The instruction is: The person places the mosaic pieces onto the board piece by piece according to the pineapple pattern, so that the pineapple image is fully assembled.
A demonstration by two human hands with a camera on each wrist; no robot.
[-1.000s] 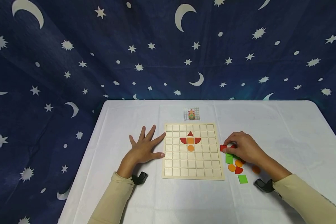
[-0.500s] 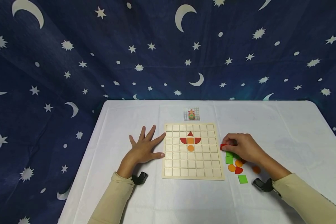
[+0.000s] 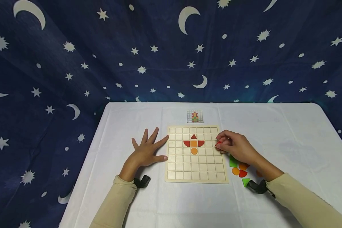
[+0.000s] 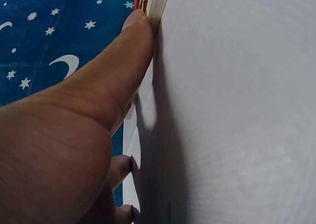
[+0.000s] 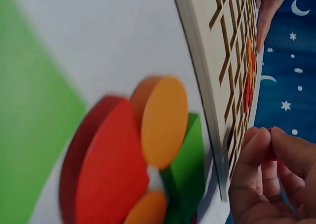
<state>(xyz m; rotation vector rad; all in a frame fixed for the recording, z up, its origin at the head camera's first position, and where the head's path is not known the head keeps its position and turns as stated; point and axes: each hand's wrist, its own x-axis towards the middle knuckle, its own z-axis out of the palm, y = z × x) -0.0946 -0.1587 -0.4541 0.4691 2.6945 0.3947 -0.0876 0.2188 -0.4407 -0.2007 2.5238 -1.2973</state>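
A square wooden grid board (image 3: 180, 167) lies on the table. In its upper middle sit a red triangle (image 3: 193, 136), an orange square (image 3: 193, 143) between two red quarter-circle pieces (image 3: 186, 143), and an orange disc (image 3: 194, 151) below. My left hand (image 3: 145, 152) is spread flat, thumb and index fingertip touching the board's left edge; the left wrist view shows the thumb (image 4: 116, 61) against that edge. Over the board's right edge, my right hand (image 3: 237, 147) pinches a small red piece (image 3: 218, 143) between thumb and fingertips. Most of that piece is hidden by the fingers.
Right of the board lie loose pieces: a green square (image 3: 233, 161), orange discs (image 3: 235, 171), a red quarter-circle (image 3: 243, 173) and another green square (image 3: 245, 182) partly under the wrist camera (image 3: 257, 186). A small pattern card (image 3: 195, 116) lies behind the board.
My right hand has lifted the red piece from the loose pieces and carried it left and slightly away, to the board's right edge. The left hand has stayed in place.
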